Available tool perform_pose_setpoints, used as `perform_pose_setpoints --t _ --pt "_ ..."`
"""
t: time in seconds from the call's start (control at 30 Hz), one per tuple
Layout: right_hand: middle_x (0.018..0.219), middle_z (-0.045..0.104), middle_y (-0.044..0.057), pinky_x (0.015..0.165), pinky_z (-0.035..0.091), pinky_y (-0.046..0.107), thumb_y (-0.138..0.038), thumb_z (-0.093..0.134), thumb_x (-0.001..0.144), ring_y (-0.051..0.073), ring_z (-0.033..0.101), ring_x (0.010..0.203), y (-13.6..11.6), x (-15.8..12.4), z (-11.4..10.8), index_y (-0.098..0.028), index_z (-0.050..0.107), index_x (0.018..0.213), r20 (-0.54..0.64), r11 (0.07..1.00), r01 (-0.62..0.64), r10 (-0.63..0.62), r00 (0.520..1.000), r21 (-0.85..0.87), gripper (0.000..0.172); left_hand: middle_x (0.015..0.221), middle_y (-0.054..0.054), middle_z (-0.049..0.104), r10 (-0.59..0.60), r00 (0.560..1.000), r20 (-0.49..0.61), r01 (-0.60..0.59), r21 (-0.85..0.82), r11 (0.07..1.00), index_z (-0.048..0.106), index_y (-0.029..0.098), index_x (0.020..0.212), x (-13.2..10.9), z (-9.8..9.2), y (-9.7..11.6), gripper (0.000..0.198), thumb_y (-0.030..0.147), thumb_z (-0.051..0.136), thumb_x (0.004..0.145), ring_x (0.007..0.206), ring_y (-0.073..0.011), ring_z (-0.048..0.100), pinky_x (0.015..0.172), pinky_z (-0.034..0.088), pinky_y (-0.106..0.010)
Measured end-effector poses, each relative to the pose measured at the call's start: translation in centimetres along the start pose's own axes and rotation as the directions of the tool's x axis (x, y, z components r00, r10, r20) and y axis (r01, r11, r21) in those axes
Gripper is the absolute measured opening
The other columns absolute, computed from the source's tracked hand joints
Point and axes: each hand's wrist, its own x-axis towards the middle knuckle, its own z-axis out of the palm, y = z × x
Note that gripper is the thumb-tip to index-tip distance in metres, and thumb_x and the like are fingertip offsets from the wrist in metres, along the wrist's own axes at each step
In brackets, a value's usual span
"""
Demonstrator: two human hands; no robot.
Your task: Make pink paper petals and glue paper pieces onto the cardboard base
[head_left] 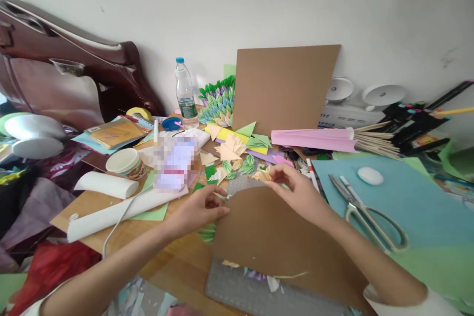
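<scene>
My right hand (301, 192) pinches a tan pleated paper leaf (262, 175) between thumb and fingertips, just above the top edge of a brown cardboard sheet (274, 232). At the upper left corner of that sheet is my left hand (203, 210), thumb and forefinger apart, the other fingers loosely curled, with nothing seen in it. The cardboard lies on a grey cutting mat (237, 286). Beyond my hands are green pleated paper leaves (247, 163) and a pile of tan paper pieces (231, 147).
Scissors (366, 212) and a white oval object (370, 175) lie on blue paper (425, 202) at right. A phone (176, 163), white paper rolls (122, 215), a paper cup (126, 163) and a water bottle (186, 94) stand left. An upright brown board (285, 89) leans against the wall.
</scene>
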Motion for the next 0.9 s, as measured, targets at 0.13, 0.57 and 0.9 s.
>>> perform_pose_setpoints --t 0.13,0.57,0.9 --pt "0.096 0.067 0.002 0.078 0.057 0.027 -0.046 0.062 0.087 0.018 0.068 0.089 -0.9 -4.7 -2.0 -0.025 0.057 0.095 -0.162 0.981 -0.126 0.149 0.975 0.145 0.023 0.086 -0.004 0.06 -0.045 0.998 0.054 0.048 -0.05 0.998 0.059 0.014 0.103 -0.3 -0.1 0.1 0.041 0.048 0.061 0.08 0.084 -0.0198 0.061 0.075 0.048 -0.03" --pt "0.089 0.07 0.003 0.079 0.055 0.031 -0.05 0.07 0.081 0.018 0.069 0.082 1.0 -3.5 -2.3 -0.023 0.052 0.092 -0.038 0.84 -0.309 0.363 0.931 0.446 0.034 0.087 -0.007 0.067 -0.007 0.997 0.078 0.004 0.05 0.999 0.059 0.016 0.099 -0.8 0.1 -1.3 0.032 0.043 0.057 0.084 0.085 -0.0246 0.065 0.077 0.052 -0.037" --pt "0.086 0.067 -0.002 0.079 0.054 0.025 -0.037 0.067 0.087 0.013 0.068 0.084 -4.5 -3.5 0.1 -0.024 0.055 0.09 0.114 0.821 -0.304 0.285 0.952 0.483 0.018 0.115 -0.008 0.06 0.306 0.952 -0.011 -0.301 -0.214 0.929 0.052 0.02 0.116 0.8 2.9 4.4 0.04 0.038 0.068 0.085 0.099 -0.0195 0.063 0.083 0.054 -0.032"
